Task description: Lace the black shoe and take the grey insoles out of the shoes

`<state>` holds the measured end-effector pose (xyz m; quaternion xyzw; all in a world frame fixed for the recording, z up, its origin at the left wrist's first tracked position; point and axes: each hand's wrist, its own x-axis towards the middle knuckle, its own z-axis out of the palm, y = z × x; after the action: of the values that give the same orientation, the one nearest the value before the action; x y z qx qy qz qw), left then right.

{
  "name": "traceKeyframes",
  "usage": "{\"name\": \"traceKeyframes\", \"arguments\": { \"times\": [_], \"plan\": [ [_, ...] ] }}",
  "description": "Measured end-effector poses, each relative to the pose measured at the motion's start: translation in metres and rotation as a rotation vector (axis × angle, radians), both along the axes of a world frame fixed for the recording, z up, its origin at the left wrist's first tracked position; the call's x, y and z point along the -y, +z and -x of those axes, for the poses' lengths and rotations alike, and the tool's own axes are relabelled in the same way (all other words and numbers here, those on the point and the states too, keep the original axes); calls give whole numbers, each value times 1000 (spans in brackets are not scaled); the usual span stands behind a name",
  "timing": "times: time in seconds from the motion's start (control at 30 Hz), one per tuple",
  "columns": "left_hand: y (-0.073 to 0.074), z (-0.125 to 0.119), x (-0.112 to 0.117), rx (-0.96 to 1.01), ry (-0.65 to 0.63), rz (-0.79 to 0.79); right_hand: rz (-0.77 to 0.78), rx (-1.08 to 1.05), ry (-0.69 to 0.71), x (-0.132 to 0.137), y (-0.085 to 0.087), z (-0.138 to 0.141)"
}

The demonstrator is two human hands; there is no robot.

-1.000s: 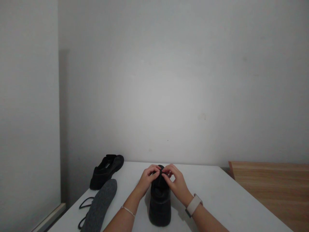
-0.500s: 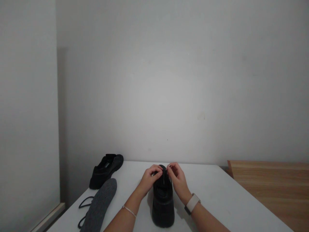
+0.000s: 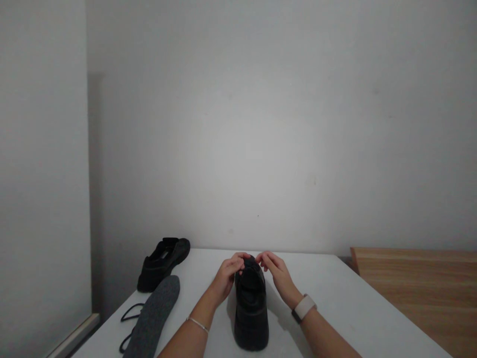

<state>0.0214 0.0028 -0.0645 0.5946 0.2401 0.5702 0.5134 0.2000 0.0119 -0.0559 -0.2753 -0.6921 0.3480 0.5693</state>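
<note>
A black shoe (image 3: 251, 318) stands on the white table with its heel toward me and its toe pointing away. My left hand (image 3: 228, 273) is closed against the shoe's front left side, its fingers bent over the lacing area. On the other side, my right hand (image 3: 273, 266) has its fingertips drawn together at the front right edge of the upper. Whatever lies between those fingertips is too small and dark to make out. The shoe's toe and any lace in it are mostly hidden by my hands.
A second black shoe (image 3: 164, 263) sits at the table's back left. Nearer me lies a grey insole (image 3: 154, 318), with a black shoelace (image 3: 128, 315) looping out beside it. The white table (image 3: 335, 308) meets the wall behind. Wooden boards (image 3: 417, 283) stand beyond its right edge.
My right hand has shifted slightly right, its fingers reaching to the shoe's edge. My left fingers have moved a little left and down along the upper. The thin light streak over the opening no longer shows.
</note>
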Motion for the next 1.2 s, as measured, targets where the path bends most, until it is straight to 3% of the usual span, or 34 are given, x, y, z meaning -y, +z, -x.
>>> {"name": "traceKeyframes", "arguments": {
  "times": [0.1, 0.2, 0.37, 0.5, 0.7, 0.97, 1.2],
  "plan": [
    [3, 4, 0, 84, 4, 38, 25, 66, -10, -6, 0, -5],
    [5, 12, -5, 155, 94, 16, 37, 151, 8, -10, -2, -10],
    [2, 25, -14, -54, 267, 2, 46, 213, 29, -14, -7, -13],
    [3, 28, -12, -257, 168, -20, 52, 200, 26, -17, -10, -11],
    [3, 28, -10, -345, 81, -36, 23, 185, 8, -15, -13, -7],
    [1, 22, -10, -380, 132, -130, 3, 125, -75, -13, -9, -7],
    [1, 26, -10, -379, 158, -125, 56, 198, -3, -13, -8, -11]
  ]
}}
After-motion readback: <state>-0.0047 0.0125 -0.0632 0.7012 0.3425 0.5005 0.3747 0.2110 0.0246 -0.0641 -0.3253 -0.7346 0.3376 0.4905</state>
